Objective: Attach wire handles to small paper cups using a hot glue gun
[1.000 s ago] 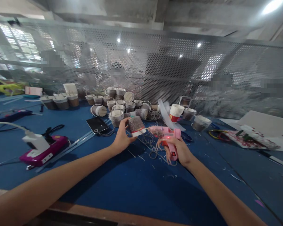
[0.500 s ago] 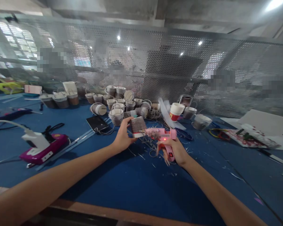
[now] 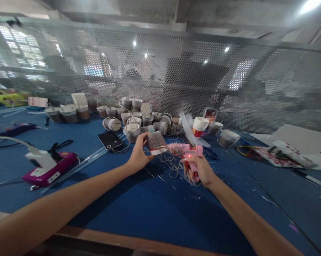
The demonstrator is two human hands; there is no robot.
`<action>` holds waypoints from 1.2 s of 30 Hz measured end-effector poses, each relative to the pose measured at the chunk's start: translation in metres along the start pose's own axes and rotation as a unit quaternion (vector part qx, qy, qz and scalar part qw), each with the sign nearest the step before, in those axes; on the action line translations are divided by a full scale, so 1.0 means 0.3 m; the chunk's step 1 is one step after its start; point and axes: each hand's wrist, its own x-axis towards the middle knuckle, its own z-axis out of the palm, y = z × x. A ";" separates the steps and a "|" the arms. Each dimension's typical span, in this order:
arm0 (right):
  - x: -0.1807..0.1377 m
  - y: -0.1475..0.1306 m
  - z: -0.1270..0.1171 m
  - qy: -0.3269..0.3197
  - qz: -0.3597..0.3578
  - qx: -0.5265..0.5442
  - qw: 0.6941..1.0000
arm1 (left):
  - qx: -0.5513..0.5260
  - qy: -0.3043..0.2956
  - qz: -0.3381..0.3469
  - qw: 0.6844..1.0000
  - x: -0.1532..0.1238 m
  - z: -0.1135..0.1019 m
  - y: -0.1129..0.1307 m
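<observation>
My left hand [image 3: 139,153] grips a paper cup [image 3: 156,141] wound with grey-brown cord, its white rim facing down towards me. A narrow band of the cup near the rim shows bare, with some red on it. My right hand [image 3: 200,169] is wrapped round the handle of a pink glue gun [image 3: 185,150], whose red light glows. The gun's nozzle points left and sits at the cup's right side, close to the edge of the cord; whether it touches is hard to tell. Loose grey cord [image 3: 173,170] lies below the gun on the blue table.
Several cord-wrapped cups with handles [image 3: 132,129] crowd the back of the table. A stack of white-and-red cups [image 3: 199,125] stands at the back right. A phone [image 3: 110,140] and a purple power strip [image 3: 50,169] lie left. A perforated metal screen [image 3: 150,67] rises behind.
The glue gun and my right hand have shifted slightly right. The cup has tilted a little in my left hand, showing more of its rim.
</observation>
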 end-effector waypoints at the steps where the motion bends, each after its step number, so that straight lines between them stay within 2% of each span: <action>1: 0.001 -0.001 -0.003 0.005 0.000 -0.001 1.000 | -0.001 0.000 0.000 1.000 0.000 -0.002 -0.004; 10: 0.002 -0.009 -0.016 0.009 -0.019 0.008 1.000 | 0.007 0.003 0.012 1.000 0.000 -0.002 0.008; 20: 0.009 -0.008 -0.016 0.022 0.001 0.007 1.000 | -0.050 -0.008 0.002 0.999 -0.002 0.001 0.014; 23: 0.015 -0.010 -0.015 0.047 0.012 -0.015 0.999 | -0.065 -0.014 -0.002 0.998 -0.004 0.002 0.014; 25: 0.021 -0.016 -0.023 0.085 0.012 -0.073 0.994 | -0.067 -0.012 -0.005 0.998 -0.005 0.002 0.013; 27: 0.025 -0.023 -0.040 0.142 -0.010 -0.201 0.969 | -0.063 -0.010 -0.009 0.998 -0.006 0.001 0.010; 29: 0.028 -0.029 -0.062 0.215 -0.028 -0.367 0.904 | -0.056 -0.011 -0.012 0.998 -0.006 0.000 0.008; 31: 0.032 -0.030 -0.083 0.272 -0.017 -0.482 0.833 | -0.048 -0.020 -0.014 0.999 -0.007 -0.002 0.008; 32: 0.033 -0.028 -0.091 0.294 -0.004 -0.512 0.807 | -0.044 -0.024 -0.015 0.999 -0.007 -0.002 0.009; 34: 0.036 -0.019 -0.097 0.321 -0.007 -0.544 0.776 | -0.038 -0.027 -0.014 0.999 -0.008 -0.003 0.012; 36: 0.036 -0.006 -0.091 0.335 -0.070 -0.555 0.758 | -0.041 -0.024 -0.009 0.999 -0.010 -0.002 0.014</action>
